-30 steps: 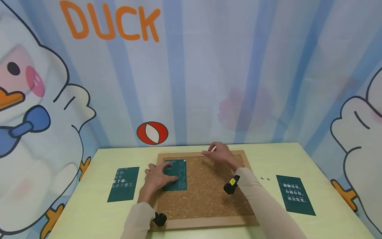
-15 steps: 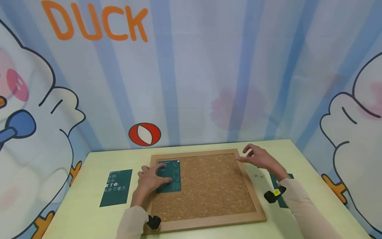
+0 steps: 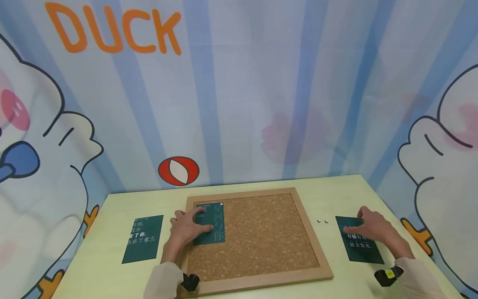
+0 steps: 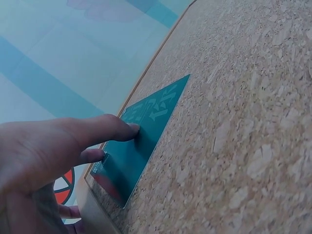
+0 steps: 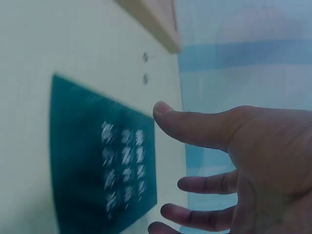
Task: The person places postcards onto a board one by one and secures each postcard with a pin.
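A dark green card with pale writing (image 3: 218, 226) lies at the upper left of a wood-framed corkboard (image 3: 267, 245). My left hand (image 3: 185, 227) rests on it, thumb and fingertips spread across its face. In the left wrist view, the thumb (image 4: 112, 127) touches the card's surface. A small silvery pin (image 3: 222, 204) sits at the card's upper right corner. Over on the right, my right hand (image 3: 378, 227) hovers above a second green card (image 3: 364, 254) with white characters. Its thumb and fingers are apart with nothing between them, as the right wrist view shows.
Two small silvery pins (image 3: 322, 221) lie on the pale yellow table (image 3: 313, 185) between the corkboard and the right-hand card. A third green card (image 3: 143, 245) is left of the board. Behind the table hangs a striped blue cloth (image 3: 246, 104) with duck pictures.
From the corkboard's top edge, my right hand has moved right and toward me, over the right-hand card. My left hand has stayed on its card while the head view shifted slightly.
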Action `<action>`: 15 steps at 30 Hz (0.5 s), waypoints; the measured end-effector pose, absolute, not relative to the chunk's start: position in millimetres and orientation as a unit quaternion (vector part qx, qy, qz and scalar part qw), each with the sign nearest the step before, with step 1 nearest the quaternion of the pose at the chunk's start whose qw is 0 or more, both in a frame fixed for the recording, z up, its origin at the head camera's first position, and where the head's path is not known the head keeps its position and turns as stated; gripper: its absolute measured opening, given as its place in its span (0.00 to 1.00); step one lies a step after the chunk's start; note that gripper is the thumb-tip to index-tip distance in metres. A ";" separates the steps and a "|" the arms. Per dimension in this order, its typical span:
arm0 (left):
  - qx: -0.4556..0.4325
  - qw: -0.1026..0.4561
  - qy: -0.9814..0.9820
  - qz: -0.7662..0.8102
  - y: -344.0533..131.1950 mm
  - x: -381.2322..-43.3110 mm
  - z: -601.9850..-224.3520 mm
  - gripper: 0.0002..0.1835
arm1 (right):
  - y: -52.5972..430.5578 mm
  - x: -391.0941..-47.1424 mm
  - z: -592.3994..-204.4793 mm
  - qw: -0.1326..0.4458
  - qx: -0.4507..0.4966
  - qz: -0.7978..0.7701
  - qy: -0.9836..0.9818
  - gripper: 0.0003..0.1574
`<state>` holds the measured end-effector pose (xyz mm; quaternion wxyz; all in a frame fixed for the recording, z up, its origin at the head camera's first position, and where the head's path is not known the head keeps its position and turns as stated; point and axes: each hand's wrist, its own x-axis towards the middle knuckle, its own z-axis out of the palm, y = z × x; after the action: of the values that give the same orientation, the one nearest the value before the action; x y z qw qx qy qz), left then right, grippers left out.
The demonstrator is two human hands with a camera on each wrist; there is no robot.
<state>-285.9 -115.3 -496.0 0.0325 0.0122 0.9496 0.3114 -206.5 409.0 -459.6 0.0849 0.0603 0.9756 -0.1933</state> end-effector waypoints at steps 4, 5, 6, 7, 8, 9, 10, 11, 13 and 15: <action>0.009 0.035 0.949 0.312 -115.9 -285.3 -495.8 0.39 | 419.8 -197.9 -470.9 0.102 0.104 -0.181 0.973 0.59; 0.007 0.036 0.950 0.311 -116.0 -285.2 -495.2 0.39 | 421.3 -196.5 -473.2 0.106 0.111 -0.182 0.971 0.61; 0.005 0.037 0.950 0.310 -116.2 -285.0 -495.0 0.39 | 422.3 -195.3 -475.1 0.111 0.119 -0.183 0.970 0.63; 0.004 0.038 0.950 0.311 -116.3 -284.8 -494.6 0.39 | 423.0 -194.2 -476.8 0.115 0.126 -0.183 0.968 0.65; 0.003 0.038 0.950 0.311 -116.3 -284.8 -494.4 0.39 | 423.3 -193.4 -478.0 0.119 0.133 -0.183 0.967 0.67; 0.003 0.037 0.950 0.311 -116.1 -284.6 -494.1 0.39 | 423.5 -192.8 -478.8 0.121 0.141 -0.183 0.965 0.69; 0.004 0.036 0.950 0.311 -115.8 -284.6 -494.2 0.39 | 423.5 -192.2 -479.7 0.123 0.148 -0.182 0.964 0.70; 0.005 0.036 0.949 0.312 -115.4 -284.6 -494.0 0.39 | 423.3 -191.7 -480.0 0.124 0.152 -0.180 0.964 0.71; 0.009 0.035 0.948 0.315 -114.4 -284.6 -494.0 0.38 | 423.5 -190.6 -480.8 0.123 0.156 -0.178 0.964 0.72; 0.011 0.034 0.948 0.317 -113.5 -284.6 -494.2 0.38 | 424.8 -191.2 -482.7 0.120 0.158 -0.179 0.964 0.71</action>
<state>-284.6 -113.5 -494.2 0.0342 0.0111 0.9478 0.3167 -191.2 424.8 -482.7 0.1203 0.1583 0.9636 -0.1786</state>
